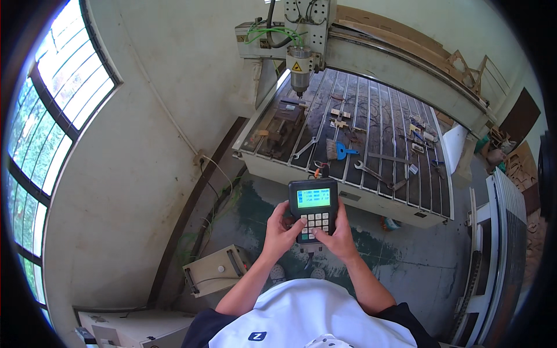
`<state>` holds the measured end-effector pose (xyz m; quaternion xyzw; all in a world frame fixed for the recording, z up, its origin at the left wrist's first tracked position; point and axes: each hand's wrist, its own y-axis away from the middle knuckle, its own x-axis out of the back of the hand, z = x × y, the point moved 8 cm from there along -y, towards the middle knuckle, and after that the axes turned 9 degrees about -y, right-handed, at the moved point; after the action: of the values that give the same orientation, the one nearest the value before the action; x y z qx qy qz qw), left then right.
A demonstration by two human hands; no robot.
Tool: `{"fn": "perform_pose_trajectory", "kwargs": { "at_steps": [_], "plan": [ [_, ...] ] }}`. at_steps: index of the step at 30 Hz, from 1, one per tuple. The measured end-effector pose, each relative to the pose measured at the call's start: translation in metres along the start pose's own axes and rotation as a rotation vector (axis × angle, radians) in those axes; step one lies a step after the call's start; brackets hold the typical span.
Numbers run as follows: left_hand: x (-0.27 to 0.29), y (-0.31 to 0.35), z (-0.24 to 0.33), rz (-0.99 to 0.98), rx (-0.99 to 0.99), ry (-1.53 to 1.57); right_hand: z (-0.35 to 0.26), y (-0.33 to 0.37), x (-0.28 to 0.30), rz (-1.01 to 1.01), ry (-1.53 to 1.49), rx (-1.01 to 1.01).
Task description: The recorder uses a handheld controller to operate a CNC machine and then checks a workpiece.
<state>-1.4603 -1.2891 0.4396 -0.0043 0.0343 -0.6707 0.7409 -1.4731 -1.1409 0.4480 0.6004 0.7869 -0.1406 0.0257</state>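
Note:
Both my hands hold a black handheld machine controller (295, 201) in front of my body, its lit blue-green screen facing up. My left hand (280, 232) wraps the left side, with its thumb on the keypad's left keys. Around the right side curls my right hand (339, 235), its thumb lying on the lower keys. A cable leaves the controller's lower end. Beyond it stands a CNC router table (371, 127) with a slotted bed. Over the bed hangs a silver spindle (299, 68) with a yellow warning label.
On the bed lie a blue-handled brush (341, 150), wrenches (371, 173), a machine vise (284, 124) and several small tools. A beige metal box (214, 271) sits on the floor at left, near cables. A barred window (52, 116) is on the left wall; long panels (502, 232) lean at right.

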Motion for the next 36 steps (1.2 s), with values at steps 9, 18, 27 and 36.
{"fn": "perform_pose_trajectory", "kwargs": {
  "at_steps": [9, 18, 27, 36],
  "plan": [
    [0.000, -0.004, -0.006, -0.042, -0.036, -0.048, 0.004, -0.001, 0.001, 0.069, 0.035, 0.020],
    [0.009, -0.006, -0.004, -0.093, -0.048, 0.043, 0.002, -0.006, -0.007, 0.060, 0.109, 0.020],
    [0.026, -0.014, -0.013, -0.119, -0.018, 0.051, 0.012, -0.013, -0.020, 0.075, 0.151, 0.019],
    [0.046, -0.025, -0.010, -0.121, 0.000, 0.090, 0.017, -0.024, -0.040, 0.106, 0.031, -0.016]
  ]
}}
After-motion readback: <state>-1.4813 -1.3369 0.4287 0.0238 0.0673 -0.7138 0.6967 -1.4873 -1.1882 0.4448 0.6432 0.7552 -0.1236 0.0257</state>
